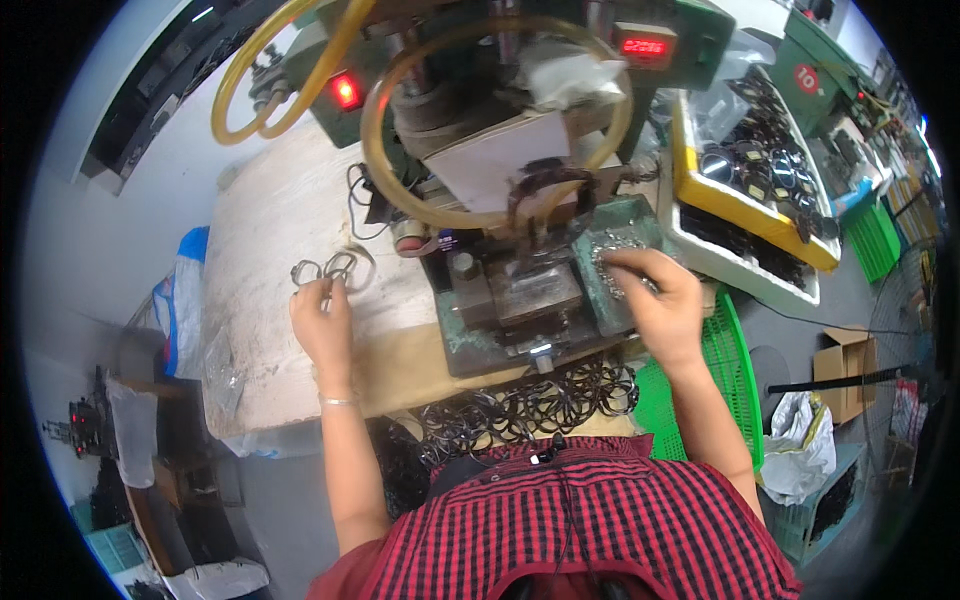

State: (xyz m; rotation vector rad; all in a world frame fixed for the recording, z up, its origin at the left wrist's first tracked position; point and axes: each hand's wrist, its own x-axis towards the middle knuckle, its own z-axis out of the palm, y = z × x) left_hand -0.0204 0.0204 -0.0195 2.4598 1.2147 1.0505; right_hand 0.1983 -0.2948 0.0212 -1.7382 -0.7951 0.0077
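Observation:
My left hand (322,325) is over the pale board at the left, thumb and fingers pinched on a thin eyeglass frame (342,266) with rounded rims. The frame reaches beyond my fingertips. At the right, my right hand (660,302) bends over a green metal tray (628,213) that holds many tiny silvery parts (610,250). Its thumb and fingers are closed near those parts; anything between them is too small to make out. Between my hands stands a green press machine with a metal block (525,292) on its base.
A yellow hose (375,140) loops in front of the press. Dark eyeglass frames (520,402) lie heaped at the board's front edge, against my apron. To the right are a green basket (738,375) and stacked foam boxes (690,180) of dark eyewear. Wires (360,200) lie on the board.

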